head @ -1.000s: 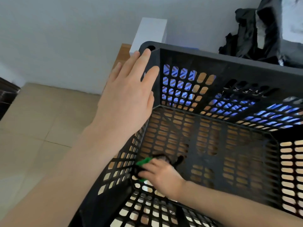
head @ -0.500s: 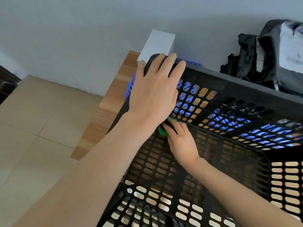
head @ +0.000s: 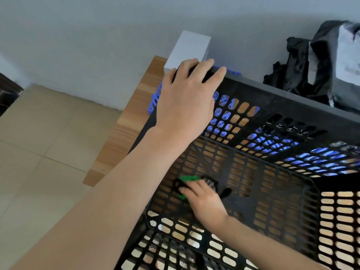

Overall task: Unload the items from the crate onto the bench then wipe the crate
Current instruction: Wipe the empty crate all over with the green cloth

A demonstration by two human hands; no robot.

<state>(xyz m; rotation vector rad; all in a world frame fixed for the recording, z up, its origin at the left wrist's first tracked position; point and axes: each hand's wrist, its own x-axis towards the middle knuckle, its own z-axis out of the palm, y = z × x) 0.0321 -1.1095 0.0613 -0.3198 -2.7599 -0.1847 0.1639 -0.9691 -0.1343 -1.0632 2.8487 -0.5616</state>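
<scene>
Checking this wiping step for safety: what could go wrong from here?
The crate sits near the bench end with only the left hand gripping its corner; hard scrubbing could slide it off. The green wiper under the right hand might snag in the slotted floor and jerk the crate.

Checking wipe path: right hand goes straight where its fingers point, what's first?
Probably the left wall of the crate, just past the green wiper the right hand holds; the left forearm hides most of it.
</scene>
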